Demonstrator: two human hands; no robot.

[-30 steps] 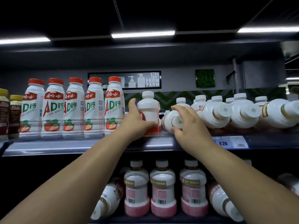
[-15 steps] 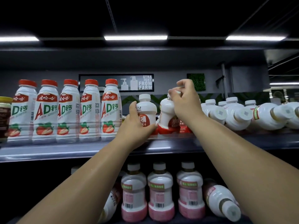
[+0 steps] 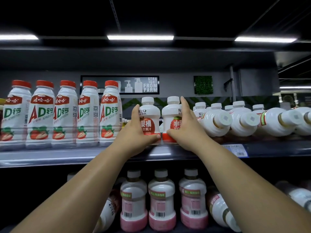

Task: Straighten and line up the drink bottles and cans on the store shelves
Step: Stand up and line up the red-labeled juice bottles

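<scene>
Left bottle (image 3: 149, 113) and right bottle (image 3: 170, 115) stand upright, side by side, at the front of the upper shelf (image 3: 50, 157). Both have white bodies, white caps and red apple labels. Left hand (image 3: 134, 137) grasps the left one and right hand (image 3: 185, 130) the right, fingers curled round each. Best to square the labels forward (right label partly hidden) and set the bases flush. Tipped bottles (image 3: 217, 121) lie just beside.

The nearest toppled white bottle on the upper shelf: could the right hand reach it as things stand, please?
Probably yes. The right hand grips the upright juice bottle just beside the toppled bottle, whose cap faces outward with nothing before it; it must let go first.
</scene>
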